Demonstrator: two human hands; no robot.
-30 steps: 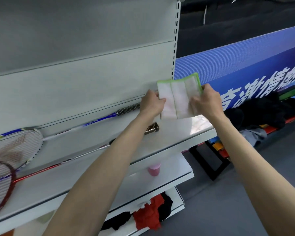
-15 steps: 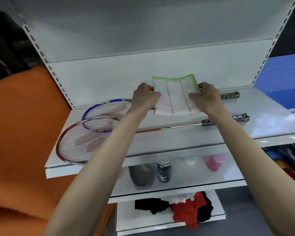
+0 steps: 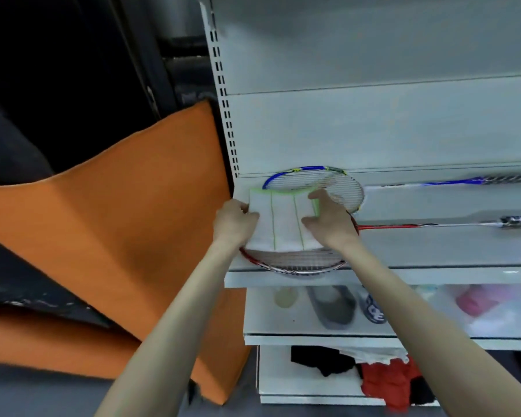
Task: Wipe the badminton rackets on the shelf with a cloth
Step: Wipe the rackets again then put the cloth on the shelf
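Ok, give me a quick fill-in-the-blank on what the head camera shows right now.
1. Both hands hold a white cloth edged in ____.
2. The cloth covers part of the ____-framed racket, nearest the shelf edge.
3. The racket nearer the back panel has a ____ frame.

Missing words: green; red; blue

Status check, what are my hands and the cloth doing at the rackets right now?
Left hand and right hand both grip the cloth. Cloth held over the red racket head, blue racket behind. Nothing in the way.
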